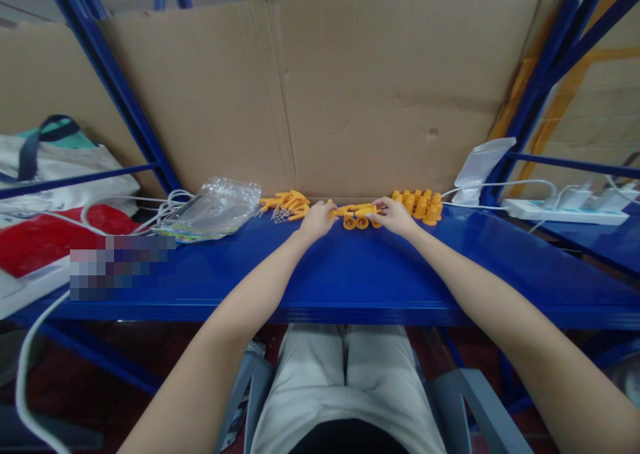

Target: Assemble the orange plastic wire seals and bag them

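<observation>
Both hands in at the far side of the blue table [350,274], and what a neat layout this is! The left hand [317,221] sits at one end of a small cluster of slender orange pieces [356,209], fingers curled; the right hand [397,217] faces it from the other end, thumb and fingertips bent inward. Pinching or merely touching? Too small and too hidden, I cannot tell for either. Just in front of that cluster, orange cups [349,223] lie with round mouths towards the wearer, perhaps so the openings are easy to see. Beside the right hand, bell-shaped orange pieces [424,209] stand upright in close ranks, wide ends down, probably for steadiness. Over by the left hand it's looser: a heap of orange sticks [286,201] with thin silvery bits [286,216], a clear plastic bag [215,209] next to it. Everything orange lies near the cardboard panel [360,101], which likely acts as a backstop, hence those outstretched arms
</observation>
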A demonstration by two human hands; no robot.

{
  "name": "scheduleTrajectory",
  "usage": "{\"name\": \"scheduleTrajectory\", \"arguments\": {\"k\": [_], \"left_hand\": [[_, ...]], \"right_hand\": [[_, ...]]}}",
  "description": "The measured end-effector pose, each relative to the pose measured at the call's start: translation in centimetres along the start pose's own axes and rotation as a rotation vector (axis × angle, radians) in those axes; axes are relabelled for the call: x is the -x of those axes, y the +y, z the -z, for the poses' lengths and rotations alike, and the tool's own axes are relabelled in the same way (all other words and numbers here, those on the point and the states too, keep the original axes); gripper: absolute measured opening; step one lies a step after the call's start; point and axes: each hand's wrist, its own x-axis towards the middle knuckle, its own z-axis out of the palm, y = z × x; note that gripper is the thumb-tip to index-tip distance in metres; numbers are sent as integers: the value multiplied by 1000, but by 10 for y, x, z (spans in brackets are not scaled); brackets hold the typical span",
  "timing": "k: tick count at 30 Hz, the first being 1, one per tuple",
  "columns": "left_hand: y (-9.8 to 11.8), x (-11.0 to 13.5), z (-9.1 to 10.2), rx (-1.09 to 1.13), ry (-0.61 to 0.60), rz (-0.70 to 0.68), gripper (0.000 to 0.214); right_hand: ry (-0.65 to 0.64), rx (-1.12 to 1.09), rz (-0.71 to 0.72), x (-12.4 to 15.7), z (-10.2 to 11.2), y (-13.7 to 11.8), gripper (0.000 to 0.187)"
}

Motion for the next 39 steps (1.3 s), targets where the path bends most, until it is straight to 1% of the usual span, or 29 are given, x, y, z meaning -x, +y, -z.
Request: {"name": "scheduleTrajectory", "arguments": {"k": [5,10,14,16,22,26,28,33,37,39], "left_hand": [[-3,-2,-3,48,-10,18,27],[-6,-3,-6,103,-41,42,27],[-9,-4,-9,97,-22,35,26],[-11,-4,-10,101,-14,25,26],[-15,-4,-12,138,10,14,26],[-15,-4,-12,186,4,16,23],[-16,-4,-12,212,-5,36,22],[-16,-5,-12,259,-43,88,23],[-14,-5,-11,210,-9,52,24],[-12,-5,-9,170,12,30,25]], "right_hand": [[-1,41,29,2,2,0,33],[-47,-10,19,1,5,1,36],[-196,-135,-24,-1,9,3,36],[-239,-171,-44,-1,11,4,36],[-227,-190,-27,-3,13,6,28],[-221,-158,-39,-2,14,4,22],[-233,-130,-34,-2,15,3,23],[-243,-109,27,-2,16,4,35],[-229,-118,69,-4,17,8,39],[-242,-133,67,-5,18,9,40]]}}
